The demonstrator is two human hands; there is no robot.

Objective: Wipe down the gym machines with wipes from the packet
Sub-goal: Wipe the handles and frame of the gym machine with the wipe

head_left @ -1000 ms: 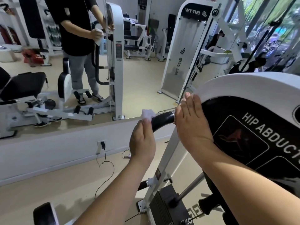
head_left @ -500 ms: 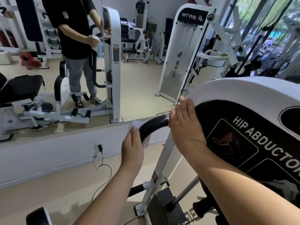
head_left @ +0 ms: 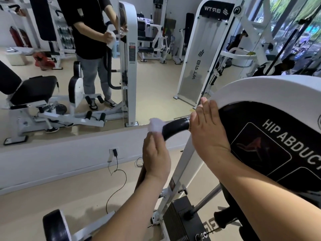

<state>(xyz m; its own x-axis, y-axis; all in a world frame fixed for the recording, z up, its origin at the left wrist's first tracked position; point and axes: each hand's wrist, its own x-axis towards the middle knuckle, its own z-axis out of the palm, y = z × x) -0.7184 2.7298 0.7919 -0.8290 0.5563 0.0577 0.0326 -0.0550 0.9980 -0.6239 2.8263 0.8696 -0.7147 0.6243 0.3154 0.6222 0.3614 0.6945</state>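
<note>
Wipe (head_left: 155, 125) back up handle (head_left: 177, 126) w/ mirror (head_left: 156, 80) ahead.

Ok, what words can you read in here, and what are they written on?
"HIP ABDUCT", cut off at the picture's edge: on the black panel of the near machine.
"GRTW", back to front in the mirror: on the black header of the white tower.
"GRTW" again, back to front: running down the tower's pale panel.
Too small to read: the sticker on the white column.
</note>
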